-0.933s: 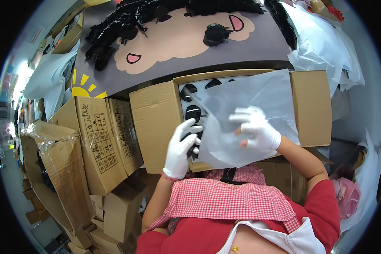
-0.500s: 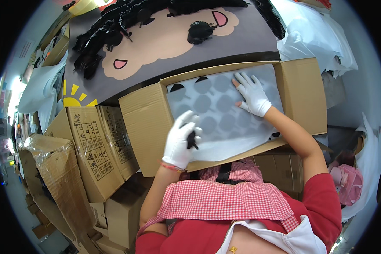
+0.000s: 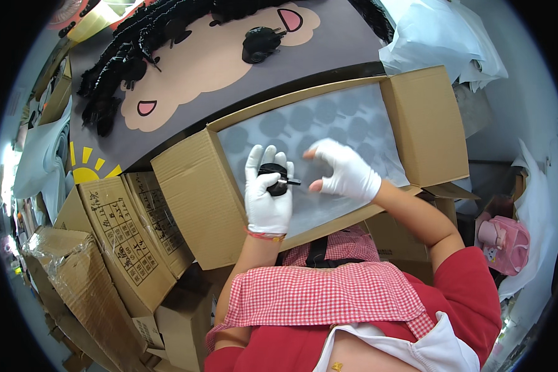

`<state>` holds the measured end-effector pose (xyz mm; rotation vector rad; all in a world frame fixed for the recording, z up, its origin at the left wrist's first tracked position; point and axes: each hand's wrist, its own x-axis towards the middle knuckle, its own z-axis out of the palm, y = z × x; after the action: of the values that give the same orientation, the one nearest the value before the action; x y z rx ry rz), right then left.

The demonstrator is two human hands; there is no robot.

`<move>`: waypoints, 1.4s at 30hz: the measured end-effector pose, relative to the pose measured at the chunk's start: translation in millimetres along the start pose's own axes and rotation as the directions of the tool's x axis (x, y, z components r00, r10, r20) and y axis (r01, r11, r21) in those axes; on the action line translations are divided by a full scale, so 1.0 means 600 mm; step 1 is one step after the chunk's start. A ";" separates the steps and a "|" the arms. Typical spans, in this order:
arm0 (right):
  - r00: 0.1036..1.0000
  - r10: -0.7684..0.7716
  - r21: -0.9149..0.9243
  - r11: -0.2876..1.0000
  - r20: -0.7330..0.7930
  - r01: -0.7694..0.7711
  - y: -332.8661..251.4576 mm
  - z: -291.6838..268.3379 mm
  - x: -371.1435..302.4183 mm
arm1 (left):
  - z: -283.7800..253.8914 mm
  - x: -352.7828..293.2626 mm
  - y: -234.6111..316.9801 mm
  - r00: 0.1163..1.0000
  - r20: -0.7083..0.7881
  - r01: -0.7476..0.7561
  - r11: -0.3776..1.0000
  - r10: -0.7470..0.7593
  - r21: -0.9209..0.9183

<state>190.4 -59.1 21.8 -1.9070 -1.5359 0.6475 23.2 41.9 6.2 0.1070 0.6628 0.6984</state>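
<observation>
My left hand (image 3: 269,208), in a white glove, is turned palm up with a round black piece (image 3: 273,181) with a short stem held under its thumb. What kind of piece it is I cannot make out. My right hand (image 3: 347,170), gloved with thumb and a fingertip bare, hovers to the right with its fingers curved and apart, holding nothing. Both hands are over an open cardboard box (image 3: 425,124). Inside it a translucent white sheet (image 3: 319,208) covers rows of dark round shapes with short stems.
Behind the box is a grey table with a cartoon print (image 3: 204,74), bearing bundles of black strands (image 3: 121,62) and a dark round cluster (image 3: 261,44). Cardboard boxes (image 3: 121,229) stand at left. White plastic sheeting (image 3: 443,37) lies far right, a pink bag (image 3: 508,245) at right.
My right hand has lifted off the white sheet and moved left toward my left hand. The left hand has turned palm up, showing the black piece. The whole view has shifted somewhat.
</observation>
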 end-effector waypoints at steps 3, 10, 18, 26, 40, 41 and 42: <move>0.974 0.223 0.278 0.938 -0.025 -0.208 -0.044 0.036 -0.027 | -0.005 0.017 -0.034 0.998 0.044 0.045 0.997 -0.042 -0.066; 0.871 0.421 0.143 0.874 0.253 -0.464 -0.036 0.052 0.006 | -0.041 0.007 -0.041 0.998 0.052 0.015 0.994 -0.021 0.113; 0.968 0.242 0.134 0.964 -0.067 -0.232 -0.036 0.106 0.145 | -0.058 0.002 0.022 0.997 -0.067 0.058 0.962 -0.042 0.265; 0.912 0.227 -0.173 0.939 -0.343 -0.299 0.103 0.020 0.088 | -0.054 0.003 0.001 0.991 -0.107 -0.038 0.937 0.080 0.346; 0.816 0.243 -0.539 0.646 -0.525 -0.540 0.209 -0.119 -0.009 | 0.004 0.141 0.043 0.794 0.572 -0.157 -0.838 0.208 0.523; 0.813 0.250 -0.537 0.644 -0.525 -0.545 0.200 -0.121 -0.018 | 0.005 0.146 0.046 0.774 0.607 -0.206 -0.834 0.182 0.512; 0.870 0.186 -0.565 0.694 -0.457 -0.445 0.180 -0.118 -0.031 | 0.005 0.148 0.049 0.786 0.597 -0.213 -0.838 0.159 0.502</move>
<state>309.6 -104.1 -5.3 -2.6826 -1.2695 -0.1883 59.2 120.4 -29.2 2.7233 1.0729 0.2857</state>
